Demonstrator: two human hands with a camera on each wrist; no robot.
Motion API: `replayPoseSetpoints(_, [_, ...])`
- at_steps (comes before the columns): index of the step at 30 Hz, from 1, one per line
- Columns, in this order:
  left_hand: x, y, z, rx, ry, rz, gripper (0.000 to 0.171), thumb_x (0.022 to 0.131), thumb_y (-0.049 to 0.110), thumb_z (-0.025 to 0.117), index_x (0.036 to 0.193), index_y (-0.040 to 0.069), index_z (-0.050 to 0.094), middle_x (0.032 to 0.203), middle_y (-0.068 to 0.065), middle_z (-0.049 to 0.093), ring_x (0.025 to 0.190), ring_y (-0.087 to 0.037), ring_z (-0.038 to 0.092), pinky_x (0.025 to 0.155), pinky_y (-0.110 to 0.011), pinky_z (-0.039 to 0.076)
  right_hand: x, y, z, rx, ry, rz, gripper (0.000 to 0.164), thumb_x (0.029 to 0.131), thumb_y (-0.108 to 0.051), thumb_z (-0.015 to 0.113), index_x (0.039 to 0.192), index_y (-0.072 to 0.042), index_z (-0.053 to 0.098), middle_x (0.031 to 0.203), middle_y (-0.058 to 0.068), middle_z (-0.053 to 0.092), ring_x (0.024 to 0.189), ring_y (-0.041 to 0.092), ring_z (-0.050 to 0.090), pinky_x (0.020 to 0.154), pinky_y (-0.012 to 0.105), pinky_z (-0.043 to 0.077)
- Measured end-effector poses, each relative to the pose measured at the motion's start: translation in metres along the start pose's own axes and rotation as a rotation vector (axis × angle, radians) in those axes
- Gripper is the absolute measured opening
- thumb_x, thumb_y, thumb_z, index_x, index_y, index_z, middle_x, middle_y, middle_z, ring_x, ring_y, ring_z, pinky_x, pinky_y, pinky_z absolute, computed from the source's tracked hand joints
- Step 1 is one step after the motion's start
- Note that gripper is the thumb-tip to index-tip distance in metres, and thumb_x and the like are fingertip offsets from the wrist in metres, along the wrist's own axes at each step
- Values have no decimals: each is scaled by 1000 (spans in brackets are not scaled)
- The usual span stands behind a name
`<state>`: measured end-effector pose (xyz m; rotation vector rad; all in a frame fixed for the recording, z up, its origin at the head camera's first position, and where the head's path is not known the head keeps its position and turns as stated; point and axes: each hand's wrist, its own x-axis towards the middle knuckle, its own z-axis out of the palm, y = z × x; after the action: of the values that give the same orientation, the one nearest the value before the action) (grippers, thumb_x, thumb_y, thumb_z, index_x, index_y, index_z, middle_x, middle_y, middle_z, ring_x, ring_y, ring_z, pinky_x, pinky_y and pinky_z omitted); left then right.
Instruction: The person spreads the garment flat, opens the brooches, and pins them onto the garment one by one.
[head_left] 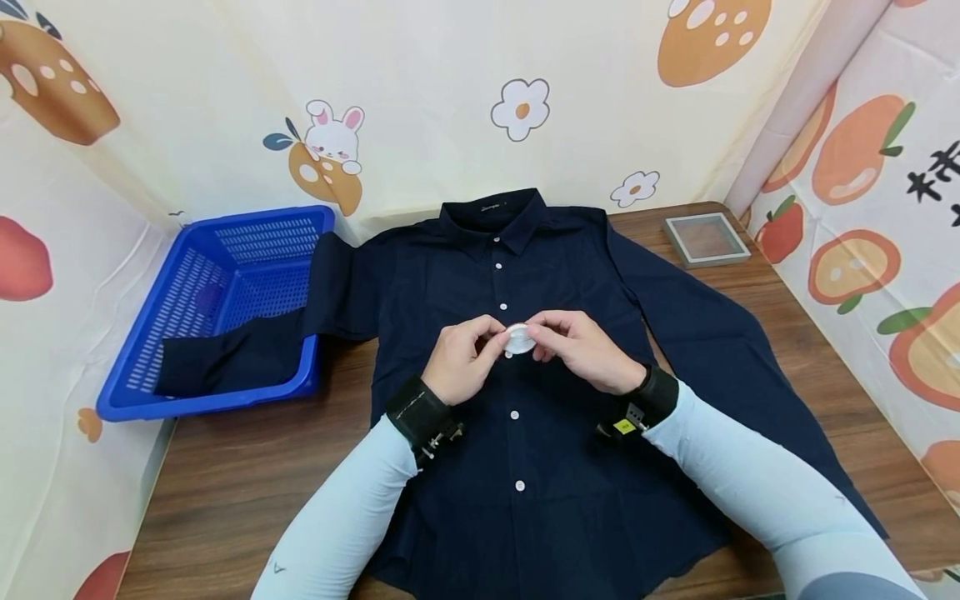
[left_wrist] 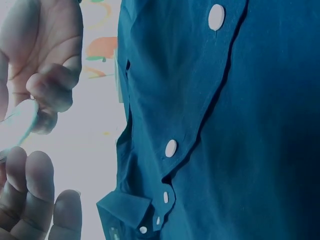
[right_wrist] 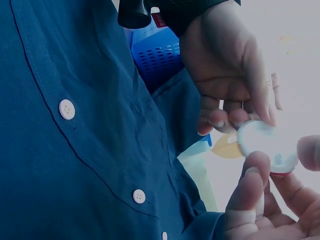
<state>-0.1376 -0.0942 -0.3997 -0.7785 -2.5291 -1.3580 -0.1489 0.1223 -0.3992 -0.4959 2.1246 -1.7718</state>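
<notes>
A small round whitish disc (head_left: pixel 520 339) with a shiny face is held over the front of the shirt, pinched between both hands. My left hand (head_left: pixel 461 358) grips its left edge with thumb and fingers. My right hand (head_left: pixel 585 348) pinches the opposite edge. In the right wrist view the disc (right_wrist: pixel 267 145) looks glossy and pale, with a bit of red at its lower rim. Below the hands a dark navy button-up shirt (head_left: pixel 457 450) lies spread face up, its white buttons running down the middle. In the left wrist view the disc (left_wrist: pixel 19 125) is partly cut off.
A blue plastic basket (head_left: pixel 206 410) stands at the left, with one shirt sleeve (head_left: pixel 232 358) draped into it. A grey-framed flat box (head_left: pixel 707 239) lies at the back right of the wooden table (head_left: pixel 217 483). Patterned curtains (head_left: pixel 427 100) hang behind and beside the table.
</notes>
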Motion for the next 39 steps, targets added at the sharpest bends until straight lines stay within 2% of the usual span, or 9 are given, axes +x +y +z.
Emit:
replayPoseSetpoints(4, [0, 2, -2, 9, 9, 25, 8, 94, 17, 64, 91, 12, 70, 78, 4, 66, 52, -14, 50, 47, -23, 38, -2, 0, -3, 42, 19, 60, 39, 102, -36, 46, 109, -2, 63, 91, 26, 55, 71, 22, 55, 66, 28, 49])
replayPoseSetpoints(9, [0, 6, -6, 25, -7, 51, 9, 94, 17, 64, 91, 12, 71, 80, 5, 68, 51, -12, 48, 46, -23, 36, -3, 2, -7, 118, 2, 150, 48, 101, -45, 42, 108, -1, 58, 83, 12, 56, 63, 16, 53, 57, 25, 44])
replayPoseSetpoints(12, [0, 8, -6, 45, -20, 69, 9, 94, 17, 64, 91, 13, 72, 81, 6, 68, 50, -8, 46, 46, -23, 36, -4, 1, -8, 160, -28, 175, 48, 101, -45, 43, 108, 0, 57, 80, 10, 58, 62, 15, 53, 56, 25, 45])
replayPoseSetpoints(17, [0, 10, -6, 99, -38, 115, 9, 93, 16, 65, 93, 14, 74, 81, 6, 69, 53, -2, 47, 48, -20, 38, -5, -1, -9, 224, -68, 203, 41, 101, -38, 48, 104, 1, 59, 84, 10, 61, 66, 15, 55, 61, 24, 47])
replayPoseSetpoints(22, [0, 12, -6, 89, -47, 141, 12, 92, 18, 67, 99, 11, 74, 92, 2, 71, 69, -5, 58, 58, -19, 45, -5, -3, -9, 294, -70, 211, 21, 99, -18, 56, 106, 2, 56, 89, 8, 59, 69, 13, 55, 64, 23, 47])
replayPoseSetpoints(26, [1, 13, -4, 47, -47, 110, 18, 90, 19, 69, 103, 8, 73, 97, 0, 71, 80, -10, 63, 66, -24, 50, -6, -4, -9, 322, -43, 194, 23, 96, -8, 58, 115, 3, 51, 93, 9, 60, 70, 12, 56, 65, 21, 48])
replayPoseSetpoints(30, [4, 11, -2, -4, -18, 51, 20, 88, 15, 72, 105, 6, 70, 90, -1, 70, 76, -9, 62, 68, -28, 53, -8, -6, -8, 297, -20, 167, 29, 94, -7, 61, 118, 5, 50, 93, 10, 62, 72, 13, 60, 68, 23, 52])
replayPoseSetpoints(36, [8, 12, -1, -93, 14, -69, 19, 88, 8, 70, 106, 4, 68, 85, -2, 68, 70, -7, 62, 65, -22, 53, -11, -10, -5, 165, -36, 135, 27, 93, -11, 64, 114, 4, 55, 95, 16, 64, 77, 21, 64, 71, 30, 55])
replayPoseSetpoints(39, [9, 13, 1, -113, 16, -97, 18, 88, 8, 69, 106, 4, 68, 86, -3, 69, 70, -7, 62, 65, -22, 53, -11, -8, -6, 84, -23, 123, 26, 92, -14, 66, 111, 0, 58, 95, 15, 66, 81, 25, 63, 70, 31, 54])
